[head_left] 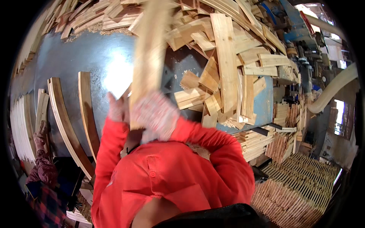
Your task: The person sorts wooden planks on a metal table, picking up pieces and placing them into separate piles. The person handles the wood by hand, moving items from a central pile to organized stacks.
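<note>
A long, pale wooden board (149, 49) stretches away from my body over the table, blurred by motion. My right hand (156, 116), in a speckled red-and-white knit glove, is closed over its near end. At the board's left edge is my gloved left hand (118, 108). Its thumb and fingers are spread apart, and some fingertips meet the board's edge. Whether any of them reach underneath is hidden. Left of that hand, a narrow wooden strip (86, 104) and a longer two-toned strip (62, 114) lie on the grey metal table (57, 49).
Loose offcuts (207, 78) and a wide plank (224, 57) heap up at the right. More boards (100, 17) pile along the far edge. Another person's gloved hand (40, 140) rests on strips at the left. Stacked slats (296, 190) stand at the lower right, below a pale hose (330, 91).
</note>
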A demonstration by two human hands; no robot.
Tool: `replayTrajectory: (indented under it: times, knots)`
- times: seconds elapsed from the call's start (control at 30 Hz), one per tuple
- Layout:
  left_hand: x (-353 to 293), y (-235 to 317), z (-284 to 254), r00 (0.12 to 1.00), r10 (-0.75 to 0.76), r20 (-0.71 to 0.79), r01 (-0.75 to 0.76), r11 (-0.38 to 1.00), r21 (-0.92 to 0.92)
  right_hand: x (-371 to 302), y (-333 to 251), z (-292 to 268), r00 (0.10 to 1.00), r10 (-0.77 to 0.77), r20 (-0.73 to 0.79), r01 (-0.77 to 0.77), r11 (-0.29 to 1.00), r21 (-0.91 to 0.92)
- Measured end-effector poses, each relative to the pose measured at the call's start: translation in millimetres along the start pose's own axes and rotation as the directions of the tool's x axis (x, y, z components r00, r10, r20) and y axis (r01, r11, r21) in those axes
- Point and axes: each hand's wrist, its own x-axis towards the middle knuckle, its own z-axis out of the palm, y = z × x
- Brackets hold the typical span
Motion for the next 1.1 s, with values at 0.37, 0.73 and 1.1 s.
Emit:
replayTrajectory:
  times: [0.37,0.73,1.1]
  knots:
    - [21.4,-40.7,-35.1,0.979,-0.198,-0.039,0.200,0.929,0.313,-35.1,-86.7,-196.1,0.523,-0.343,-0.780,-0.806,0.097,-0.583]
    - [20.3,-89.6,-78.0,0.961,0.097,-0.258,0.088,0.779,0.621,47.6,136.2,-136.3,0.895,0.067,-0.440,0.444,-0.080,0.892]
    - [8.1,-46.8,-91.5,0.953,0.240,-0.183,-0.096,0.817,0.569,62.6,-18.5,-134.5,0.398,0.233,-0.887,0.320,0.871,0.372]
